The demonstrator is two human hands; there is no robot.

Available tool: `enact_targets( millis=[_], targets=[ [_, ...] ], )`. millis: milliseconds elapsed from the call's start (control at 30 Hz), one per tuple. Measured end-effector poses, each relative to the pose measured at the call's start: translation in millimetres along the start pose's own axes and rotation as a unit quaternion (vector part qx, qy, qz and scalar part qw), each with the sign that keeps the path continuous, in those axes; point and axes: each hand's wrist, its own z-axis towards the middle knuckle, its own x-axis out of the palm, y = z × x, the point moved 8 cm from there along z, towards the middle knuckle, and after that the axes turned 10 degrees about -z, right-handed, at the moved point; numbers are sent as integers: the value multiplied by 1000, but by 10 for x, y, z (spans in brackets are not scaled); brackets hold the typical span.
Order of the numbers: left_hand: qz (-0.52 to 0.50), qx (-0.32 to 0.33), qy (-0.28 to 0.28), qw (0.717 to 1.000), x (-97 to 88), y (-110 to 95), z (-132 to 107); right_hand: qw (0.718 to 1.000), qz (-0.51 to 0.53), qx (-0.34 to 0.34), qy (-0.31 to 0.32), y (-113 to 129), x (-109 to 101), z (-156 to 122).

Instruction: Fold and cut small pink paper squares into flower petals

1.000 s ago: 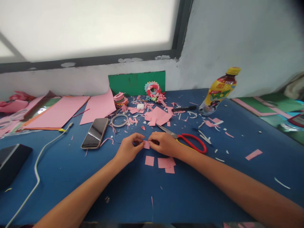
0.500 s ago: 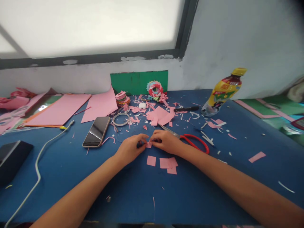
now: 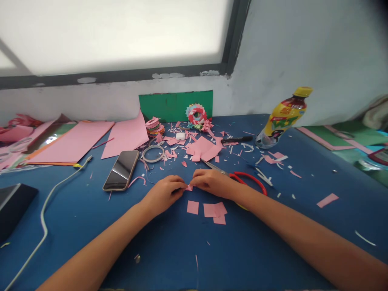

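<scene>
My left hand point(image 3: 165, 192) and my right hand point(image 3: 212, 182) meet at the middle of the blue table point(image 3: 169, 246), fingertips pinched together on a small pink paper piece point(image 3: 189, 187), mostly hidden between them. Just in front of my hands lie a pink paper square point(image 3: 192, 207) and a few overlapping pink squares point(image 3: 215, 211). Red-handled scissors point(image 3: 242, 178) lie right behind my right wrist, blades pointing left.
A phone point(image 3: 121, 170) lies left of my hands, a tape ring point(image 3: 153, 153) behind it. Pink sheets point(image 3: 72, 141), paper scraps, folded paper rosettes point(image 3: 196, 114), a green card point(image 3: 176, 106), a black pen point(image 3: 236, 140) and a yellow-capped bottle point(image 3: 280, 117) stand further back. A white cable point(image 3: 45, 210) and black box point(image 3: 13, 204) lie left.
My fingers have closed tighter on the pink piece, which now shows smaller between them. Both hands stay at the same spot on the table.
</scene>
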Motion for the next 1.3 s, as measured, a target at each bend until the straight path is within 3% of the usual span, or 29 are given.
enact_targets(
  millis=[300,533,900,1300],
  targets=[
    [78,31,52,995,44,-83,-21,998,-60,-21,9,63,-18,0],
    [116,20,54,992,55,-172,-42,988,-137,-63,23,142,18,-14],
    [126,18,77,989,58,-181,-47,992,-96,-80,11,137,-61,-42],
    [112,19,84,990,37,-189,-41,985,-118,-126,12,169,-33,-72]
  ],
)
